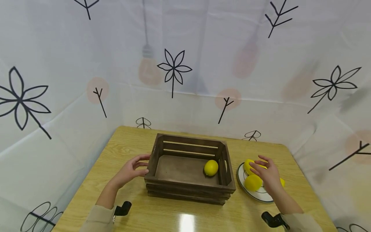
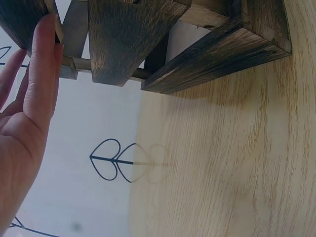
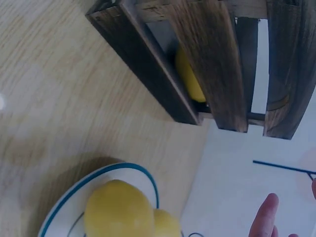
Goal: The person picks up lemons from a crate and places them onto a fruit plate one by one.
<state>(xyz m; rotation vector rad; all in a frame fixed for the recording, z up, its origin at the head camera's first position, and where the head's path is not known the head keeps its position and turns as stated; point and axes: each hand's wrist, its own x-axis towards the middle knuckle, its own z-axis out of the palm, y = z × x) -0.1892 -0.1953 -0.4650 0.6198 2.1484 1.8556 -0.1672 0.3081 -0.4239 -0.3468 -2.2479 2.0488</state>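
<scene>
A dark brown slatted wooden crate (image 1: 185, 190) stands on the table, with one lemon (image 1: 211, 168) inside near its right end. My left hand (image 1: 131, 170) is at the crate's left end. In the left wrist view its fingers (image 2: 42, 74) lie nearly straight against a slat. My right hand (image 1: 268, 174) hovers over a white plate (image 1: 262, 197) of several lemons (image 1: 253, 183), fingers loosely bent, nothing visible between them. It covers part of the fruit. Only fingertips (image 3: 266, 215) show in the right wrist view, apart from the lemons (image 3: 118, 212).
The light wood table (image 1: 130, 141) is enclosed at the back and sides by white patterned cloth (image 1: 197, 109). The plate sits just right of the crate, with a narrow gap between them. A black wrist mount (image 1: 123, 208) shows at the left sleeve, another (image 1: 272, 219) at the right.
</scene>
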